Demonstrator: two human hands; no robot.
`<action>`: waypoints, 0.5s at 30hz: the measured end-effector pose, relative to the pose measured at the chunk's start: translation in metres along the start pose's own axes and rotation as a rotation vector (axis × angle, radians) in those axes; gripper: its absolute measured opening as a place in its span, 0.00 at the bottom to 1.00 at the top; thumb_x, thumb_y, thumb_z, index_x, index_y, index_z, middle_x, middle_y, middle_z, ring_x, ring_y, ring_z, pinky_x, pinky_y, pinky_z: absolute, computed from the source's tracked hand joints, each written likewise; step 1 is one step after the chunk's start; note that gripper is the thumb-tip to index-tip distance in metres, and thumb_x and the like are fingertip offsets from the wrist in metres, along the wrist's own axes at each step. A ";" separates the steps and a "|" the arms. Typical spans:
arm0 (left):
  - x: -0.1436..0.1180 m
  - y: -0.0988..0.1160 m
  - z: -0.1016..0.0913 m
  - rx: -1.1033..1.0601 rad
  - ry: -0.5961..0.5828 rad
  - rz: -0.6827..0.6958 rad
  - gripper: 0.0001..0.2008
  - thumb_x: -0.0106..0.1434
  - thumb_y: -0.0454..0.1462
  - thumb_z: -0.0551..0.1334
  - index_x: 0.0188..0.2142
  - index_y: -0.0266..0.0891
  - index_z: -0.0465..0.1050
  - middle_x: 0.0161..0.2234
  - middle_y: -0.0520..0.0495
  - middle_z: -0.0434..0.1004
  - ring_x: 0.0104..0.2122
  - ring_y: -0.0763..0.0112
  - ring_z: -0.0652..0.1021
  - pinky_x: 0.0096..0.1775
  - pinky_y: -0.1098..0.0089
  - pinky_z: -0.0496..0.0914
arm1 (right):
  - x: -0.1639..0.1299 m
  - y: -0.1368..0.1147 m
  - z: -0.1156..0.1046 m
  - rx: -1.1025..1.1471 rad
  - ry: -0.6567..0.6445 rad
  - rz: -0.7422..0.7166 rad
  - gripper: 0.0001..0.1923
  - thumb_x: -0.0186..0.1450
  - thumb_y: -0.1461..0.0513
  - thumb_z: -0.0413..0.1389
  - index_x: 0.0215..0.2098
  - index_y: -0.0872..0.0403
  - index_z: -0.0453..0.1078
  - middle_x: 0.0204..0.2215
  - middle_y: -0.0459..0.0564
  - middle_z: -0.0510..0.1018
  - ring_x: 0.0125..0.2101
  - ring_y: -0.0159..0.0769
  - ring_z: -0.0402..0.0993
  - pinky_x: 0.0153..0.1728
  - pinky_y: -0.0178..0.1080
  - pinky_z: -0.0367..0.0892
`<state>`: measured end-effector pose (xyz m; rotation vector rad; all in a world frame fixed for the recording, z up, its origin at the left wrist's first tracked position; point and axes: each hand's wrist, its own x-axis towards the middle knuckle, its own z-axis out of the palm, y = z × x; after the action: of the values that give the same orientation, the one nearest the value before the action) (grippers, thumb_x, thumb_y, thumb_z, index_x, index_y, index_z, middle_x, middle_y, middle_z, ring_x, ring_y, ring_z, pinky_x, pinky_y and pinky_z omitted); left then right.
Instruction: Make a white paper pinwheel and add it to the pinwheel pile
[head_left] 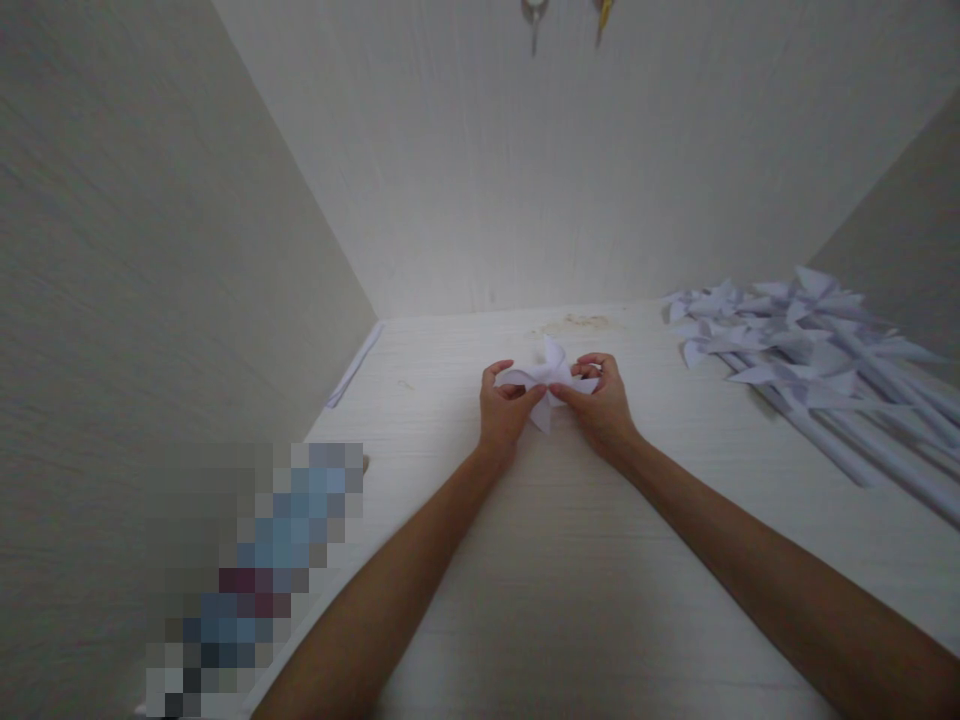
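Observation:
A white paper pinwheel (553, 370) is between my two hands, a little above the pale tabletop. My left hand (504, 405) grips its left side, thumb pressed near the centre and fingers curled behind a blade. On the other side, my right hand (601, 405) pinches it, with the thumb close to the left thumb at the middle. One blade points up and another hangs down below the thumbs. The fingertips behind the paper are partly hidden.
Several finished-looking paper pinwheels (795, 330) with rolled paper sticks (862, 430) lie heaped at the right. A narrow white paper strip or roll (355, 365) rests along the left wall. A pixelated blue object (292, 530) stands at lower left. Scissors (534, 22) hang on the back wall.

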<state>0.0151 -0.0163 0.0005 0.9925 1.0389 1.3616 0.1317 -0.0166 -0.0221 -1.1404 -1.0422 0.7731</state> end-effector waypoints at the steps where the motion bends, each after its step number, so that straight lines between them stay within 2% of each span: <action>1: 0.001 0.000 0.000 0.001 0.003 0.000 0.31 0.39 0.33 0.66 0.44 0.38 0.57 0.17 0.58 0.68 0.18 0.80 0.69 0.24 0.76 0.62 | 0.000 -0.001 0.001 -0.002 0.001 -0.006 0.27 0.41 0.58 0.62 0.35 0.50 0.55 0.30 0.42 0.65 0.27 0.30 0.62 0.29 0.36 0.60; 5: 0.004 -0.001 -0.002 -0.021 0.005 -0.003 0.32 0.39 0.33 0.66 0.45 0.38 0.57 0.18 0.57 0.69 0.18 0.79 0.69 0.24 0.76 0.63 | -0.001 -0.005 0.001 0.009 0.024 -0.054 0.25 0.43 0.57 0.61 0.35 0.50 0.55 0.32 0.43 0.65 0.30 0.31 0.65 0.31 0.37 0.61; 7: 0.006 -0.001 -0.003 -0.032 0.018 0.004 0.31 0.40 0.33 0.65 0.44 0.38 0.57 0.18 0.57 0.69 0.18 0.80 0.69 0.24 0.76 0.63 | -0.002 -0.009 -0.002 -0.009 0.104 -0.122 0.23 0.45 0.57 0.60 0.35 0.50 0.55 0.32 0.44 0.65 0.31 0.32 0.65 0.32 0.37 0.61; 9: 0.007 -0.001 -0.004 -0.031 0.048 0.015 0.30 0.40 0.32 0.65 0.43 0.38 0.57 0.18 0.58 0.68 0.17 0.80 0.68 0.24 0.77 0.62 | -0.005 -0.016 -0.006 -0.084 0.209 -0.254 0.19 0.48 0.58 0.58 0.34 0.51 0.55 0.32 0.45 0.64 0.32 0.32 0.64 0.34 0.38 0.61; 11: 0.008 0.000 -0.004 -0.031 0.070 0.017 0.29 0.40 0.32 0.65 0.43 0.38 0.57 0.17 0.59 0.67 0.17 0.80 0.68 0.23 0.77 0.61 | -0.010 -0.027 -0.006 -0.213 0.256 -0.427 0.14 0.50 0.60 0.56 0.32 0.51 0.56 0.31 0.45 0.63 0.32 0.33 0.63 0.35 0.39 0.61; 13: 0.009 0.000 -0.004 -0.040 0.057 0.002 0.29 0.41 0.32 0.65 0.43 0.38 0.58 0.17 0.59 0.67 0.17 0.81 0.67 0.23 0.78 0.61 | -0.018 -0.040 0.004 -0.359 0.174 -0.567 0.08 0.53 0.61 0.53 0.29 0.51 0.57 0.28 0.46 0.63 0.31 0.34 0.62 0.33 0.39 0.61; 15: 0.011 0.000 -0.005 -0.071 0.054 -0.021 0.29 0.40 0.31 0.65 0.43 0.37 0.58 0.17 0.59 0.66 0.17 0.81 0.67 0.23 0.77 0.61 | -0.026 -0.052 0.027 -0.501 -0.070 -0.632 0.03 0.55 0.63 0.50 0.27 0.52 0.58 0.25 0.46 0.64 0.28 0.34 0.62 0.31 0.38 0.60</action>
<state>0.0098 -0.0051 -0.0011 0.8944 1.0321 1.4050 0.0968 -0.0445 0.0237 -1.0990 -1.6025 0.0426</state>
